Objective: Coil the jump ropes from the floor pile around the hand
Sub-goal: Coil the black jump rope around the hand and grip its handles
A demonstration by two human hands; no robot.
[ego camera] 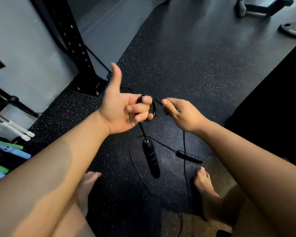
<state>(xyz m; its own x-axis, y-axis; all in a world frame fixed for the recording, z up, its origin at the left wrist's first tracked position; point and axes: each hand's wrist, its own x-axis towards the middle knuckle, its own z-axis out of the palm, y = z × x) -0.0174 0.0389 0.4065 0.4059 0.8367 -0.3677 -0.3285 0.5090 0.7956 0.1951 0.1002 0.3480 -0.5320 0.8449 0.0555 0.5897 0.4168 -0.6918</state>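
The left hand is closed with thumb raised, its curled fingers wrapped by a few turns of thin black jump rope. The right hand pinches the cord just beside that coil — taut between the two. One handle dangles below the left hand; the other handle seems to rest on the speckled floor, though the dark view makes that hard to confirm. The cord looks light, limp and slick, likely to spring loose unless kept under tension — best gripped on the cord near the coil, since the hanging handle would tug at the coil.
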